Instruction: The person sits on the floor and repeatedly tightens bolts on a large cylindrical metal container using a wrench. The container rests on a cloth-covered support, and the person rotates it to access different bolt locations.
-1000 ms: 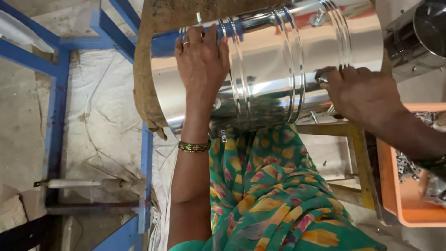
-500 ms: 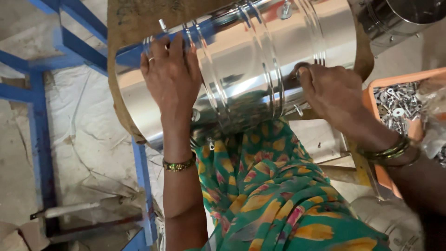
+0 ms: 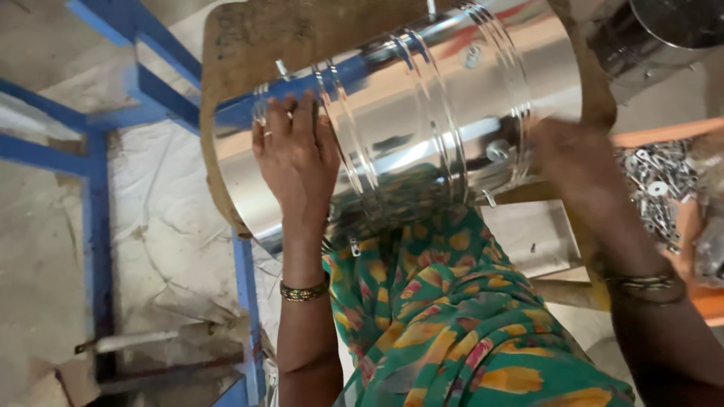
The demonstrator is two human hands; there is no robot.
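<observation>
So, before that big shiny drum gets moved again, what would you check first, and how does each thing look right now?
1. Left hand flat on the steel drum, fingers spread: ok.
2. Right hand at the drum's right end: blurred, so its hold cannot tell.
3. Drum resting on the wooden board beneath it: seems supported, ok.
4. Small fittings on the drum wall seated tight: cannot tell.
5. Orange tray of loose metal parts close beside the right arm: not ok, easy to knock.
6. Patterned cloth lies right under the drum's near edge: might snag, cannot tell.
</observation>
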